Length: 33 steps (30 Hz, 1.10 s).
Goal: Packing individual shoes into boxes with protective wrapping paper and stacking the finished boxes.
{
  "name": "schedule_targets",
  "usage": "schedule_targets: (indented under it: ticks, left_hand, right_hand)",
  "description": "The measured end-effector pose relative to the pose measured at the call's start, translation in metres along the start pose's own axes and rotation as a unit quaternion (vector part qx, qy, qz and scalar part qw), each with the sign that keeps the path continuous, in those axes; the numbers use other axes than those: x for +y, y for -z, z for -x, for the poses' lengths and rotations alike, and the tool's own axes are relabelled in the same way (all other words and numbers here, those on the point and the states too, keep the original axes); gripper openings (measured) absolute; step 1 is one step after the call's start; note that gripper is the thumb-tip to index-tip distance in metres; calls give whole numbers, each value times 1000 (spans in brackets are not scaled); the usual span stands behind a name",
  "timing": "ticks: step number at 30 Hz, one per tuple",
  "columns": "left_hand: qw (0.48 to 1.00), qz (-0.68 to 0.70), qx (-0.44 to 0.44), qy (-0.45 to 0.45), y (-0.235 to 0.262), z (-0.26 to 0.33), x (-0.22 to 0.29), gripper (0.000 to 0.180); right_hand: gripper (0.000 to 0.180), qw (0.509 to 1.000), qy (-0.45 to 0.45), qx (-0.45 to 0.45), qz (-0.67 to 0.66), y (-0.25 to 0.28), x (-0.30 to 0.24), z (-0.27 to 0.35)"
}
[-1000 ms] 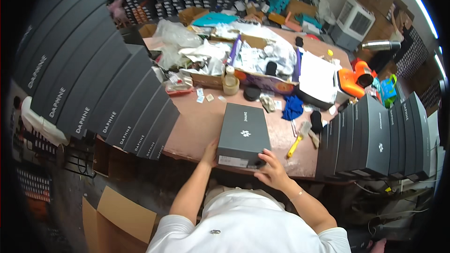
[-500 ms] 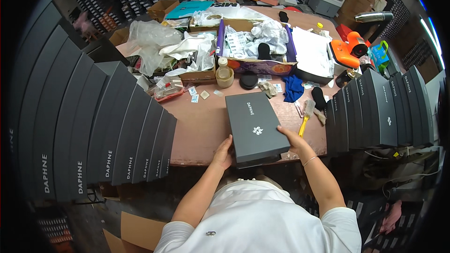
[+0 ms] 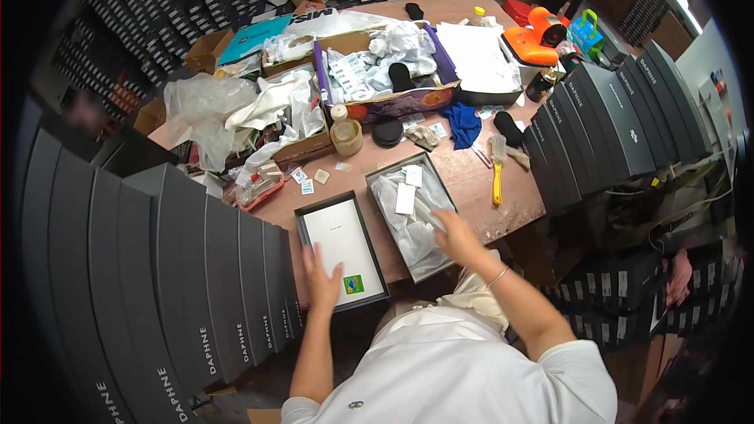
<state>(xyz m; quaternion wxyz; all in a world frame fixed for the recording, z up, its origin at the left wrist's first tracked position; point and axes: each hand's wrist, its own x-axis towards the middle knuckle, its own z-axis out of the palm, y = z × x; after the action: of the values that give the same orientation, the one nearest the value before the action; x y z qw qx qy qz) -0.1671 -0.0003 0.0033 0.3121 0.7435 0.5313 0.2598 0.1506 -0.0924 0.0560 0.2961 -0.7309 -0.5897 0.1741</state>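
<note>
Now we work at an opened box.
Our left hand (image 3: 322, 281) rests flat on the upturned lid (image 3: 339, 250); our right hand (image 3: 458, 237), fingers loose and holding nothing, touches tissue paper (image 3: 411, 220) in the box base (image 3: 375, 188).

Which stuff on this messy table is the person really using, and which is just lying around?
In use:
- left hand on the upturned box lid
- right hand in the open box of white tissue paper

Lying about:
- yellow-handled brush
- blue cloth
- tape roll
- orange tool
- stacked black boxes
</note>
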Motion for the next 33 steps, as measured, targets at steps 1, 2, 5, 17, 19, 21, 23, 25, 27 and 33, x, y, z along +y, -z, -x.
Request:
schedule_targets:
  ticks: [1,2,5,17,19,21,23,25,27,33]
  left_hand:
    - [996,-6,-47,-71,-13,-8,18,72]
    - [988,31,-96,-114,-29,-21,49,70]
    - [952,-65,-187,-232,-88,-76,122,78]
    - [824,-282,-292,-395,-125,-84,129,18]
    - [787,-315,-342,-405,-127,-82,133,17]
    - [754,-342,-380,-412,-133,-81,135,17]
    - [727,-373,-423,-391,-141,-79,138,18]
    - [703,-400,-456,-372,-150,-83,142,19]
    - [675,-411,-504,-348,-152,-89,152,21]
    - [664,-407,-511,-365,-182,-84,150,25]
  right_hand:
    - [40,1000,-9,-7,4,5,21,-8]
    - [39,998,-24,-15,64,11,29,-16]
    - [39,980,16,-74,183,-1,75,-30]
    - [38,981,52,-21,186,-17,73,-60]
    - [35,979,38,-26,200,-31,81,-73]
    - [31,972,-19,-84,218,-46,86,-89]
    - [21,964,-15,-139,227,-43,84,-99]
    - [17,957,-8,-169,237,-21,69,-116]
    - [17,952,-12,-185,244,6,56,-123]
    - [26,856,-182,-420,-240,61,102,-141]
